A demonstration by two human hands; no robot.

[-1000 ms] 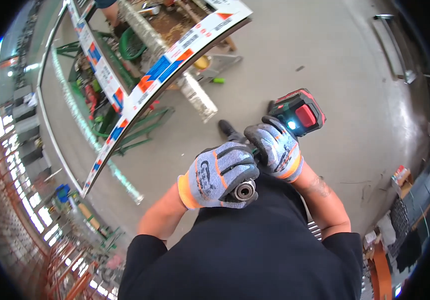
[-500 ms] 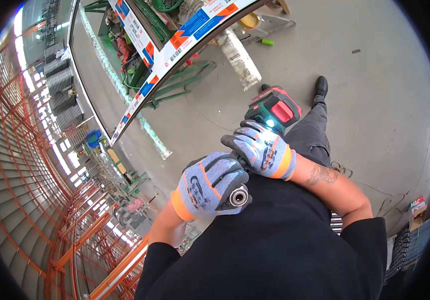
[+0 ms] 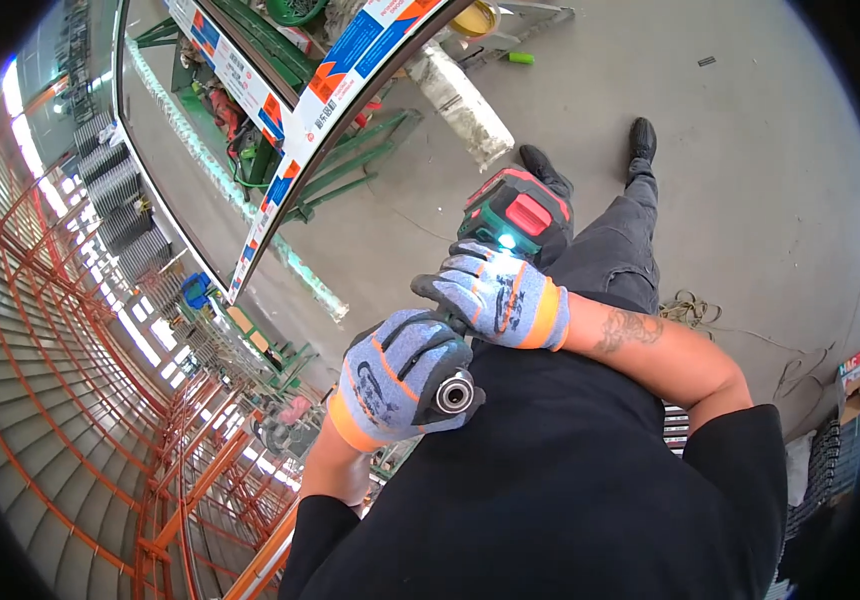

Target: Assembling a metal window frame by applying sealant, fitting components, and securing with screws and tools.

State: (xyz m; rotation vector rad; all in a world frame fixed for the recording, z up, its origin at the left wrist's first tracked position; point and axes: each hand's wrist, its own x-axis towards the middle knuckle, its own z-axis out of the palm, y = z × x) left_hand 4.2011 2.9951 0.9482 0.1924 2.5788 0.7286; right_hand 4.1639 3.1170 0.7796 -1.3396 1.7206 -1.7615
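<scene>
Here, a power drill (image 3: 520, 208) is held in front of the person's black shirt (image 3: 560, 470), its red-and-black battery end to the far side and its round metal nose (image 3: 454, 394) to the near left. The left hand (image 3: 395, 378), in a grey-blue glove, has its fingers clamped around the front of the drill, with the nose poking out beside the thumb. The right hand (image 3: 495, 296), gloved alike, has its fingers together and closed around the handle, just beside a lit lamp (image 3: 507, 241); their tips are partly hidden. On the far left, a large frame with printed tape (image 3: 295, 135) lies over a green stand (image 3: 345, 170). On the right, a tangled cord (image 3: 688, 308) lies on the floor (image 3: 750, 190).
</scene>
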